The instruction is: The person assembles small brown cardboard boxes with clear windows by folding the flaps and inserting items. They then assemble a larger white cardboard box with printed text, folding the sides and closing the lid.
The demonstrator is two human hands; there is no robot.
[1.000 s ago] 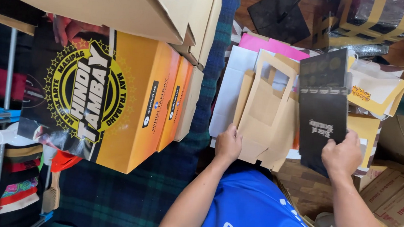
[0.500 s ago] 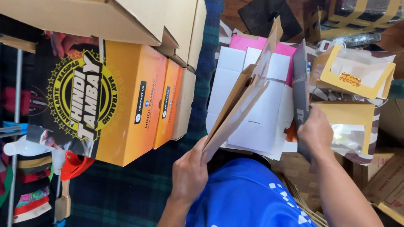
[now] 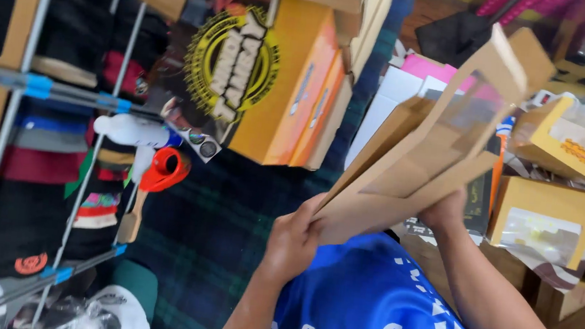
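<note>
- We grip a flat brown cardboard box blank with both hands, holding it tilted above our lap.
- Our left hand clamps its lower corner; our right hand pinches the lower edge, partly hidden behind it.
- Orange boxes stand to the left on the dark plaid cloth.
- Small yellow window boxes sit to the right.
</note>
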